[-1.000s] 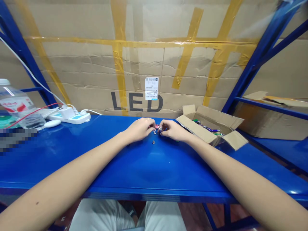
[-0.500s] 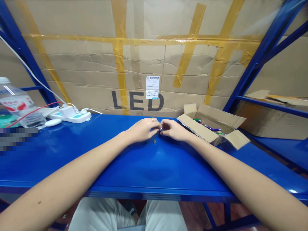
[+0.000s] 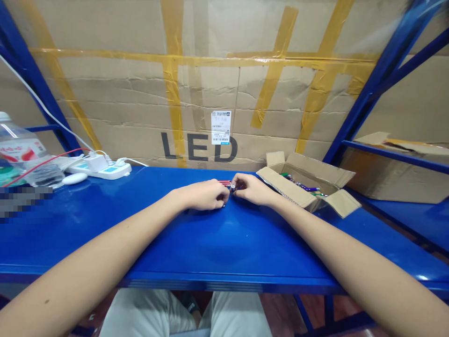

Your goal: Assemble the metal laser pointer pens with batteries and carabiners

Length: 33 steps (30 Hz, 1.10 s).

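My left hand (image 3: 209, 194) is closed over the blue table (image 3: 224, 248), its fingertips pinched on a small dark metallic piece (image 3: 224, 204) at the tabletop. Just to the right, my right hand (image 3: 251, 189) is curled, with thumb and fingers pinching a small silvery round-ended piece (image 3: 233, 186), too small to name for certain. Behind the left hand's fingers, slim red shiny barrels (image 3: 224, 183) like pens lie on the table, partly hidden by that hand. A small gap separates the two hands.
An open cardboard box (image 3: 287, 185) holding several colourful pens (image 3: 308, 188) stands right of my hands. At the left are a white power strip (image 3: 112, 171), cables and a large plastic bottle (image 3: 26, 152). A big taped carton (image 3: 140, 107) stands behind the table.
My left hand has come away from the right hand and lowered to the small metallic piece that lay in front of it. The red barrels behind it now show. My right hand stays nearly in place.
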{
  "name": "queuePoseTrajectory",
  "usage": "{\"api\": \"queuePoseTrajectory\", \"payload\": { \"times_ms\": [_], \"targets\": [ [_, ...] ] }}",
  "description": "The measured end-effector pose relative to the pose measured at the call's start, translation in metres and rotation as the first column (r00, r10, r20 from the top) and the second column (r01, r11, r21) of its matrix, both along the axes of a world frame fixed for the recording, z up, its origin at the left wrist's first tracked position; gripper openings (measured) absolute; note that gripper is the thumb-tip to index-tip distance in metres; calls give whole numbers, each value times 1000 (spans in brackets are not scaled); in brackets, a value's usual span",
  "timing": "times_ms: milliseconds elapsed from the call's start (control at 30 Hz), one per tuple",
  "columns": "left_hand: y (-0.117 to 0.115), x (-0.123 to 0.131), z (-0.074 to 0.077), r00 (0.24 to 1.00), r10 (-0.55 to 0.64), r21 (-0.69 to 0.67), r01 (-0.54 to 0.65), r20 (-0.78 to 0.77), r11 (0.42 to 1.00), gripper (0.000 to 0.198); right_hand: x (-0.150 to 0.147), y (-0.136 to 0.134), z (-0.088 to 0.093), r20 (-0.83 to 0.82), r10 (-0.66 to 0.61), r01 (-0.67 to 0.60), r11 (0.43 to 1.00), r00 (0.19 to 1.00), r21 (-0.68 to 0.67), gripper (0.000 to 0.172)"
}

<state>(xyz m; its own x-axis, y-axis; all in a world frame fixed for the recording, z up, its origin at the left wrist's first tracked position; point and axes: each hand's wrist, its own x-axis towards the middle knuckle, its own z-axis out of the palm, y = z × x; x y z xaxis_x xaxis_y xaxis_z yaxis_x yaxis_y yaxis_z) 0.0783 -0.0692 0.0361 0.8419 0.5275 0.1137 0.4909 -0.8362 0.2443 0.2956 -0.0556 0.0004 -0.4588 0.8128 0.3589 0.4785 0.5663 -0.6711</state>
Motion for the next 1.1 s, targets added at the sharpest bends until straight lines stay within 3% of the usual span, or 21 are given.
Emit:
{"api": "queuePoseTrajectory", "payload": {
  "times_ms": [100,167,233,367,533,700,800,900,1000,1100],
  "targets": [
    [6,2,-1,957,128,76,-152,261,985,13,-1,-2,2,11,-4,4,1000,1000,23,16],
    [9,3,-3,874,203,48,-250,442,967,12,-2,-5,3,-5,16,-16,999,1000,28,15],
    [10,6,-7,814,246,-24,-275,526,961,9,-5,-7,4,-16,33,-32,998,999,45,15],
    [8,11,-13,766,330,-224,-246,551,943,6,-10,-11,5,18,25,-27,993,1000,116,16],
    [7,13,-14,689,437,-460,-167,579,872,3,-15,-16,5,2,-37,35,966,999,255,17],
    [5,17,-13,622,443,-525,-60,646,849,7,-18,-21,4,-29,-89,94,930,996,356,17],
    [1,19,-12,624,418,-501,-49,660,864,8,-16,-22,6,-59,-128,141,898,990,417,7],
    [-1,18,-11,648,386,-455,-68,657,888,6,-13,-22,11,-99,-90,118,935,991,335,5],
    [-2,17,-10,680,319,-349,-98,660,932,6,-12,-24,15,-114,-52,68,988,992,138,15],
    [-1,15,-10,729,257,-252,-118,635,960,8,-14,-26,16,-141,-21,26,999,990,31,19]
  ]
}}
